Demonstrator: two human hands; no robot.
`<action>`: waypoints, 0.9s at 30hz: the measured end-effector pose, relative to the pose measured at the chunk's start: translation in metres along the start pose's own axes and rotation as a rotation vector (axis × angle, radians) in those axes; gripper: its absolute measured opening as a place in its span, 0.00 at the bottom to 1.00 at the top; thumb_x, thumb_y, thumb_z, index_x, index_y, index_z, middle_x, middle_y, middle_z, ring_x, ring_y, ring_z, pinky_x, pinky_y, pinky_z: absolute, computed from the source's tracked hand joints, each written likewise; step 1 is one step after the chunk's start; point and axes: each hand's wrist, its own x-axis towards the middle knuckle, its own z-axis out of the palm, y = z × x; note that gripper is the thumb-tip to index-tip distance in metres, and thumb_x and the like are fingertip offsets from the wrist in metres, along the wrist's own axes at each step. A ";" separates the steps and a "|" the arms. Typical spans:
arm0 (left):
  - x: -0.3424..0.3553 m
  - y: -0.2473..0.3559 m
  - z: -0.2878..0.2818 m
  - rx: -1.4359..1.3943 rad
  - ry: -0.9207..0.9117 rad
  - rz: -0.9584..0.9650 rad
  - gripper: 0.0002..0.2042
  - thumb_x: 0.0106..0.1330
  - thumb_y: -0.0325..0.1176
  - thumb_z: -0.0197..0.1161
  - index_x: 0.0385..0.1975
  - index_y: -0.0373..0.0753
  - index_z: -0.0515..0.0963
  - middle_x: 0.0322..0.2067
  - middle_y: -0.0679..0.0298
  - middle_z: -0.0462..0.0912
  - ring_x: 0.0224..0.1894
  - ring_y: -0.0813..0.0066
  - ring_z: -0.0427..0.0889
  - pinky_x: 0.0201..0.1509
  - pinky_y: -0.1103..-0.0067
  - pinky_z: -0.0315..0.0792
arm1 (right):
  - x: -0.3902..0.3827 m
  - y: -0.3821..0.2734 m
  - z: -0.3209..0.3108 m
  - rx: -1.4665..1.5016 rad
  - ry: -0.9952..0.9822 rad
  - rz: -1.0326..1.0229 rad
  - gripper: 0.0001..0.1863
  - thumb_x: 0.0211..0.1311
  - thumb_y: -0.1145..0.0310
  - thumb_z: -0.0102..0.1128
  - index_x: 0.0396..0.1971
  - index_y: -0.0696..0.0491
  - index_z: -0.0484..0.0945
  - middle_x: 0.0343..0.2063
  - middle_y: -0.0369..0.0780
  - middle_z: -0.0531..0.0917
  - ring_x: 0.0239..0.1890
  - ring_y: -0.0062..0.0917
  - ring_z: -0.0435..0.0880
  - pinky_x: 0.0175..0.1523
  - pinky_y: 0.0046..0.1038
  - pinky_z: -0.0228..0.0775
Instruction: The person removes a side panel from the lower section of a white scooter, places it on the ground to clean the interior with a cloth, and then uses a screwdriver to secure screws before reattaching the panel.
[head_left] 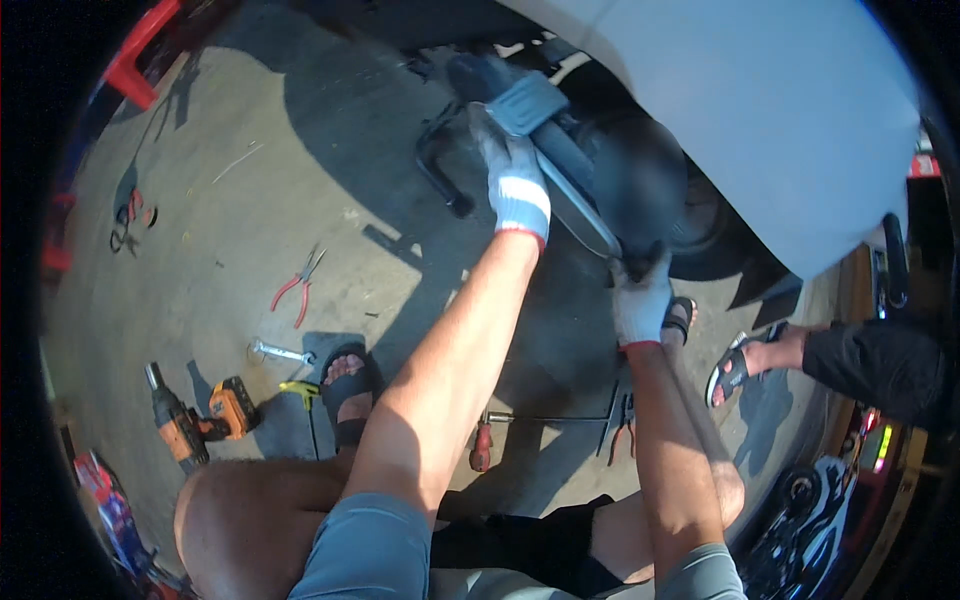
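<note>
L sleeve (372, 548); L hand (513, 172) at ribbed plate (528, 104), R hand (642, 300) at metal bar (580, 202); grips unclear. Positioning likely; next req. steadying.

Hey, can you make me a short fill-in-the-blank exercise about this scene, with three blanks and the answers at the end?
1. The gloves on the left hand and right hand have ____ edging at the wrist.
2. The cordless power tool on the floor is coloured black and ____.
3. Just below the wrench in the picture lies a slim tool with a ____ handle.

Missing words: red; orange; yellow.
</note>
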 end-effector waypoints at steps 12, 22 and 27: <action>-0.154 -0.057 0.013 -0.071 -0.248 -0.417 0.31 0.74 0.44 0.54 0.69 0.32 0.56 0.53 0.58 0.76 0.50 0.72 0.75 0.54 0.77 0.70 | 0.001 -0.003 -0.016 -0.150 -0.114 -0.022 0.41 0.58 0.66 0.62 0.69 0.53 0.53 0.40 0.56 0.83 0.38 0.51 0.83 0.44 0.46 0.76; -0.136 -0.036 0.006 -0.491 -0.326 -0.712 0.20 0.75 0.47 0.54 0.55 0.37 0.71 0.45 0.65 0.77 0.46 0.76 0.74 0.55 0.77 0.68 | 0.003 0.006 -0.010 -0.088 0.047 -0.079 0.42 0.50 0.60 0.72 0.64 0.52 0.60 0.47 0.55 0.77 0.46 0.50 0.81 0.48 0.43 0.77; -0.133 -0.036 0.006 -0.535 -0.372 -0.736 0.21 0.76 0.49 0.50 0.57 0.41 0.72 0.49 0.66 0.78 0.51 0.72 0.73 0.60 0.73 0.65 | 0.007 0.008 -0.010 -0.052 0.040 -0.049 0.41 0.48 0.61 0.74 0.61 0.51 0.63 0.47 0.52 0.77 0.46 0.49 0.81 0.48 0.43 0.76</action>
